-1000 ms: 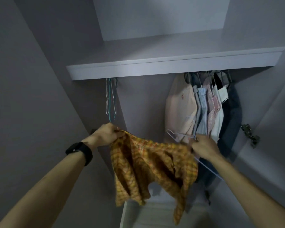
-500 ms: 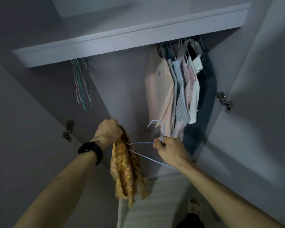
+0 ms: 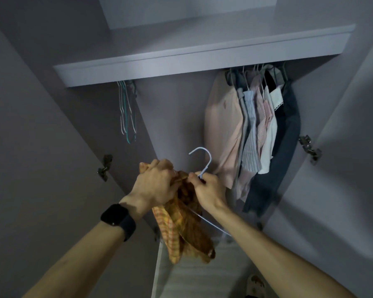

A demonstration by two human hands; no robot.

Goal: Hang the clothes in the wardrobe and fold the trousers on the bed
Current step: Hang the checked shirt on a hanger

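The wardrobe (image 3: 174, 117) stands open. Under its shelf (image 3: 202, 59), toward the right end, a row of hung clothes (image 3: 252, 134) crowds together: peach, striped, pink, white and dark pieces. Under the shelf's left end hang a few bare wire hangers (image 3: 127, 112). Well below the shelf, about its middle, both arms reach up. The left hand (image 3: 155, 183), a black watch (image 3: 119, 220) on its wrist, is clenched round the bunched top of a yellow checked shirt (image 3: 181, 229), which dangles down. The right hand (image 3: 209, 190), just beside it, pinches the neck of a white hanger (image 3: 206, 162), hook upward.
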